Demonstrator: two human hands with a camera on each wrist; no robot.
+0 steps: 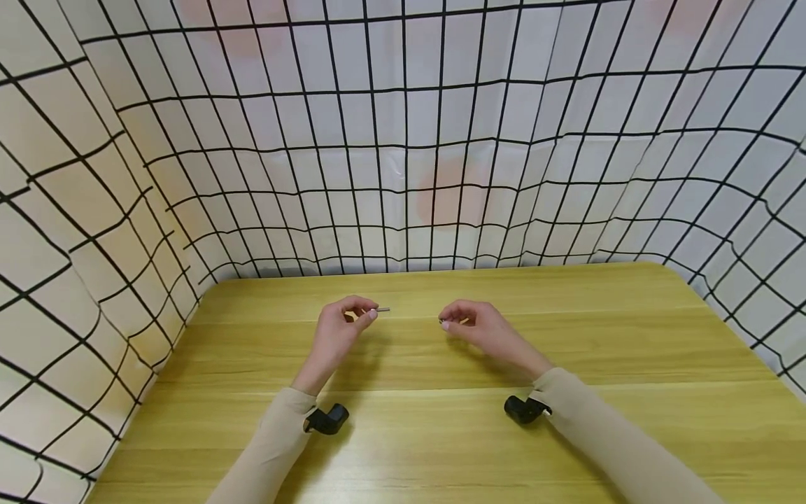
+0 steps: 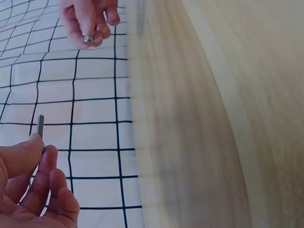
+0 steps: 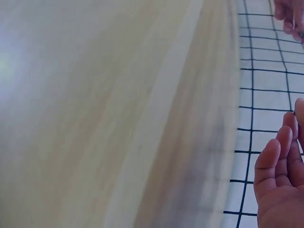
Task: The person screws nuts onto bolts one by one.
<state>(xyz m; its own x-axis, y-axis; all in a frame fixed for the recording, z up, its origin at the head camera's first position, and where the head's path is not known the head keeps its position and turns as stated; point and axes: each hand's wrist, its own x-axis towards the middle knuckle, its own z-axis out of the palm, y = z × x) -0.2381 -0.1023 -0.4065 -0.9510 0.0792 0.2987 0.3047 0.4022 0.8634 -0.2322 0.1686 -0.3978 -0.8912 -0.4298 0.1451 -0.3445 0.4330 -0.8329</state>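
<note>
My left hand (image 1: 336, 327) pinches a short, thin grey metal rod (image 1: 384, 309) between thumb and forefinger. The rod points right in the head view and stands nearly upright in the left wrist view (image 2: 40, 125); its lower end is hidden by the fingertips. Across a small gap, my right hand (image 1: 481, 325) pinches a tiny shiny metal piece (image 2: 89, 39) that looks like a nut. Most of this piece is covered by the fingers. Both hands are raised above the table, and the two metal pieces are apart. The right wrist view cuts off the right thumb (image 3: 299, 116).
A wood-grain table (image 1: 428, 448) spreads beneath both arms. White sheeting with a black grid (image 1: 390, 168) surrounds its back and sides. Black wrist cameras (image 1: 329, 420) are worn at both beige sleeves (image 1: 604, 427).
</note>
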